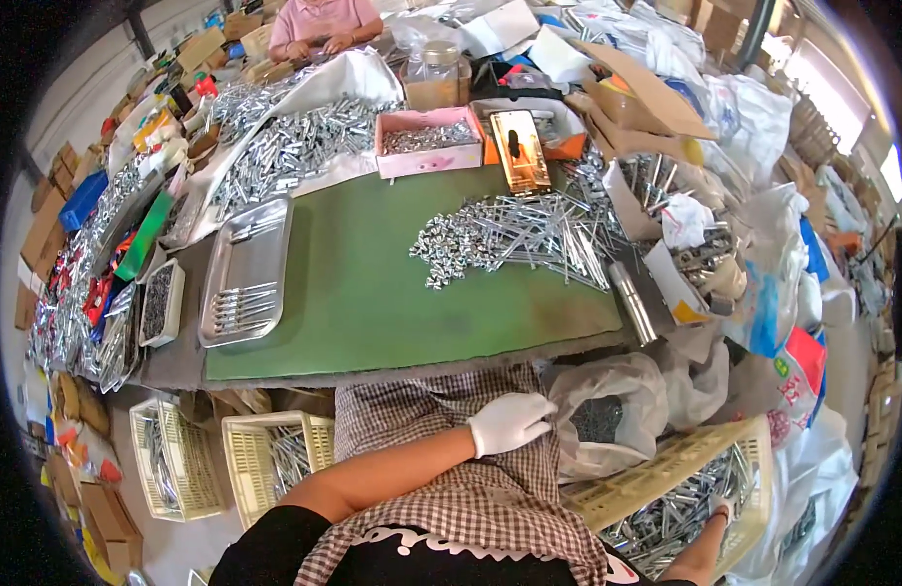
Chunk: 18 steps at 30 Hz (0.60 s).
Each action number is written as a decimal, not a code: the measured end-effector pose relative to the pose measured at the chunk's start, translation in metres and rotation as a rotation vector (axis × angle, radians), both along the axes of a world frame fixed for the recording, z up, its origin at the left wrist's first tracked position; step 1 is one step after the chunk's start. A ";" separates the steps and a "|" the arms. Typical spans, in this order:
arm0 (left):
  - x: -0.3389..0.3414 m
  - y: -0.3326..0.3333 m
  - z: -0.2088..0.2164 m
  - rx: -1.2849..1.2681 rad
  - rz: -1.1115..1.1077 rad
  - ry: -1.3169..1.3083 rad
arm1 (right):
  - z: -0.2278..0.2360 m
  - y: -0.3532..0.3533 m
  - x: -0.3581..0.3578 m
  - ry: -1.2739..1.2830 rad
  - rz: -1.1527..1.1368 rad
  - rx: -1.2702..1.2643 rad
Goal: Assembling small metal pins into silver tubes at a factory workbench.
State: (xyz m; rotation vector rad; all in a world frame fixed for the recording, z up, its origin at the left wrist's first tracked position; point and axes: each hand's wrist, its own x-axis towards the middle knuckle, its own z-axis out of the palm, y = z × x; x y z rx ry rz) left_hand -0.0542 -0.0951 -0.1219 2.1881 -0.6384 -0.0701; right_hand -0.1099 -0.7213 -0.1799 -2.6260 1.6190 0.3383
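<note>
At the near right, below the table edge, the right hand [722, 508] reaches down into a yellow basket [666, 467] of long metal bolts [680, 523]. Its fingers are buried among them, so their grip cannot be told. The bolts' long axes run toward the far right. The gloved left hand [509, 422] rests loosely curled, holding nothing, beside a clear bag of small screws [599, 418].

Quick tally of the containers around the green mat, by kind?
Metal tray: 1
Pink box of metal parts: 1
Cream plastic baskets: 3, two at lower left, one at lower right where the right hand reaches in
Total: 5
The left hand, gloved white, rests on the lap.
</note>
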 end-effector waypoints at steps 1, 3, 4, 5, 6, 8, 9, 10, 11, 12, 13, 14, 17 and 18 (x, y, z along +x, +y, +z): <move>0.004 0.003 -0.005 0.087 -0.097 -0.003 | 0.001 0.001 -0.001 -0.093 0.020 0.052; 0.004 0.005 -0.014 0.023 -0.090 -0.058 | -0.006 -0.004 0.001 -0.039 0.010 0.016; 0.004 0.003 -0.016 -0.037 -0.095 -0.114 | -0.010 -0.007 0.001 0.015 -0.014 -0.016; 0.005 0.002 -0.017 -0.043 -0.097 -0.113 | -0.012 -0.010 0.001 0.067 -0.038 -0.048; 0.006 0.001 -0.018 -0.055 -0.108 -0.121 | -0.011 -0.011 -0.002 0.068 -0.043 -0.054; 0.008 0.000 -0.020 -0.074 -0.127 -0.129 | -0.010 -0.010 -0.009 0.119 0.066 0.019; 0.008 0.001 -0.019 -0.071 -0.120 -0.136 | -0.011 -0.006 -0.010 0.120 0.067 0.015; 0.008 0.001 -0.019 -0.069 -0.114 -0.143 | -0.013 -0.001 -0.012 0.105 0.101 -0.013; 0.008 0.002 -0.018 -0.072 -0.115 -0.142 | -0.015 0.005 -0.015 0.090 0.135 -0.041; 0.008 0.003 -0.018 -0.060 -0.123 -0.150 | -0.016 0.011 -0.020 0.074 0.168 -0.069; 0.008 0.003 -0.018 -0.051 -0.138 -0.158 | 0.001 0.039 -0.024 0.018 0.185 -0.059; 0.008 0.003 -0.018 -0.057 -0.146 -0.157 | -0.018 0.022 -0.032 -0.060 0.207 0.003; 0.005 0.005 -0.022 -0.066 -0.128 -0.132 | -0.011 0.053 -0.048 -0.331 0.201 0.199; 0.007 0.004 -0.019 -0.108 -0.155 -0.140 | -0.030 0.007 -0.078 -0.531 0.225 0.415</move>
